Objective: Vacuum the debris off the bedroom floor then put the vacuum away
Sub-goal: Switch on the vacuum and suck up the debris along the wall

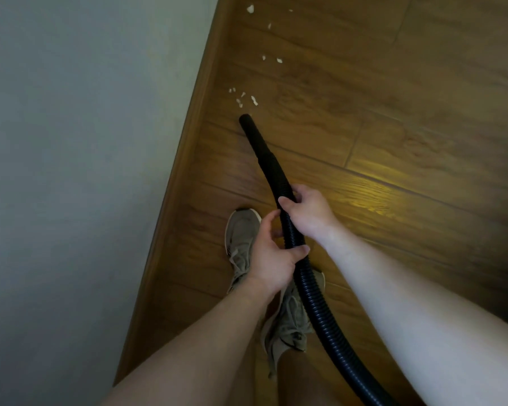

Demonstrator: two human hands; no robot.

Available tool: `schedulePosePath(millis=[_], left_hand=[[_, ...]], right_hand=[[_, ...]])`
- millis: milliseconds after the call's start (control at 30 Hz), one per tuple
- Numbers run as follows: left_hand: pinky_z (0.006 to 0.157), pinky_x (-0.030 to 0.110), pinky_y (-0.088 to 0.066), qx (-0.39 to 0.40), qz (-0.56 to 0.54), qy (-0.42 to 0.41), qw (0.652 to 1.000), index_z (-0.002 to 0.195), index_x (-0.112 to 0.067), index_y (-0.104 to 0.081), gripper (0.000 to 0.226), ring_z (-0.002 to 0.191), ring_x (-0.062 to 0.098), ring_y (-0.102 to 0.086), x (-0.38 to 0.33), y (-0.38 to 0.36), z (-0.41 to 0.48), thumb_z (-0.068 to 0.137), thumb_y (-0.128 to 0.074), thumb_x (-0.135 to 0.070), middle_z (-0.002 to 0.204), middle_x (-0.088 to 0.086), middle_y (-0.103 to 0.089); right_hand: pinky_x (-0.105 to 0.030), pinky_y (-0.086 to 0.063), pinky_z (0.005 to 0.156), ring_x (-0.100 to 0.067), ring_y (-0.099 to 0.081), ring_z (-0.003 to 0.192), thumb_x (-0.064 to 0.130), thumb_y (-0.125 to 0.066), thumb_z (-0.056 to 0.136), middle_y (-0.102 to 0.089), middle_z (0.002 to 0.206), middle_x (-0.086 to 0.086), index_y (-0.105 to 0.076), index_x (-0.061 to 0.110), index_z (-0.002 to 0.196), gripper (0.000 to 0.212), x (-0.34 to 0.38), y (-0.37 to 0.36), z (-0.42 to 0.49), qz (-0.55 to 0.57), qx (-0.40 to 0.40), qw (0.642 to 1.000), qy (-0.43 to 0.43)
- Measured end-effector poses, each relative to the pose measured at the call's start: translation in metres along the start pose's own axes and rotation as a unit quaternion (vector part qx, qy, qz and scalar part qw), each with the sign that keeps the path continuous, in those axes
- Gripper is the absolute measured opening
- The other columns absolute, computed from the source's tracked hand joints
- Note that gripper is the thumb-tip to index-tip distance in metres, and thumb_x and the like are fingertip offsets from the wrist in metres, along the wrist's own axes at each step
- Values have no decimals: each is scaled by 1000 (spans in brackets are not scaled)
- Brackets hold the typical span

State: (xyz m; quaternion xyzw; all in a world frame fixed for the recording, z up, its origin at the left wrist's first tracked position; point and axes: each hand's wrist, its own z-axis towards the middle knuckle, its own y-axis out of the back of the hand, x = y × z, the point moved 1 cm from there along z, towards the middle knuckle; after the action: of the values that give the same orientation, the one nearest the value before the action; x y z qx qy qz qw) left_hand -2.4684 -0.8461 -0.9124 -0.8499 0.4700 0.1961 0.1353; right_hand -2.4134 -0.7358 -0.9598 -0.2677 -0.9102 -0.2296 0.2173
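Note:
A black ribbed vacuum hose [311, 291] runs from the bottom right up to a smooth black nozzle [254, 136] whose tip points at the floor near the wall. My right hand [304, 212] grips the hose higher up, and my left hand [272, 253] grips it just below. Small white debris scraps [244, 98] lie on the wooden floor [393, 112] just beyond the nozzle tip. More white scraps [272, 58] trail further along the skirting, up to the frame's top edge. The vacuum's body is out of view.
A pale wall [71, 171] fills the left side, edged by a brown wooden skirting board [188, 159]. My two beige shoes [241, 241] stand on the floor beneath the hose. Open wooden floor stretches to the right.

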Motion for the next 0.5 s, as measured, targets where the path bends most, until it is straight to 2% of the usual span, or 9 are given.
schedulePosePath(millis=[100, 233, 400, 500], left_hand=[[87, 37, -60, -6, 8, 0, 1000, 137, -43, -43, 78, 105, 17, -68, -5, 6, 5, 83, -77, 1, 124, -1, -62], [76, 24, -58, -6, 18, -9, 1000, 142, -39, -42, 78, 100, 10, -68, -13, 10, 9, 84, -76, 1, 121, -4, -62], [80, 28, -58, -8, 28, -8, 1000, 146, -36, -42, 79, 99, 11, -68, -29, 9, 14, 85, -77, -1, 118, -9, -62], [76, 26, -57, -12, 31, -8, 999, 146, -35, -42, 78, 99, 11, -68, -40, 8, 18, 85, -78, -3, 118, -7, -63]], right_hand=[[-36, -59, 80, -21, -69, 90, 29, -60, 99, -68, 100, 1, -59, 16, 133, 36, 7, -5, 6, 5, -5, 1000, 2], [-29, -53, 75, -20, -68, 92, 29, -58, 100, -67, 102, 0, -58, 16, 134, 37, 16, -5, 12, 0, -9, 1000, 5], [-24, -49, 67, -18, -65, 87, 30, -57, 101, -65, 101, 1, -58, 15, 135, 38, 31, 2, 20, -25, -10, 1000, 4], [-23, -45, 60, -18, -64, 83, 29, -57, 100, -65, 95, 1, -61, 14, 129, 33, 43, 5, 27, -53, -10, 999, 7]])
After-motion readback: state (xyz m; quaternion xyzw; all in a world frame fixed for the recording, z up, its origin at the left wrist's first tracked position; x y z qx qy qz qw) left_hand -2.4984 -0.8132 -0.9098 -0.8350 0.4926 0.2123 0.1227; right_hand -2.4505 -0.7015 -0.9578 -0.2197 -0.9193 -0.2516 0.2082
